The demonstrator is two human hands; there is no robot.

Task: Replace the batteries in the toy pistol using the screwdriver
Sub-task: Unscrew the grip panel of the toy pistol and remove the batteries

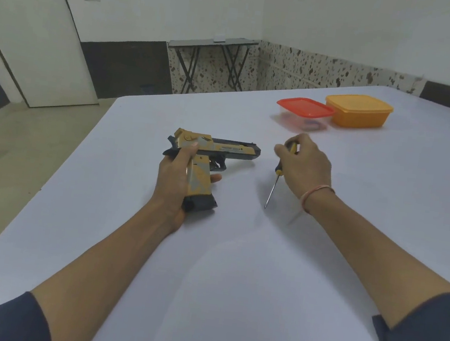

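The left hand [177, 176] grips the toy pistol [221, 148] by its handle, fingers [189, 150] curled round the yellow and grey grip with the thumb showing on its right side. The pistol sits near the middle of the white bench [234, 270], its barrel pointing right and the dark base of the grip toward the near edge. Whether it rests on the bench or is held just above it cannot be told.

Just right of the barrel, the right hand [306, 167] holds the screwdriver [274, 186], fingers [280, 151] clamped on its yellow and black handle. The thin shaft slants toward the near side, its tip close to the bench. A thread band [316, 194] circles the right wrist.

At the far right of the bench, a red-lidded clear container [305, 108] and an orange container [358, 113] stand side by side.
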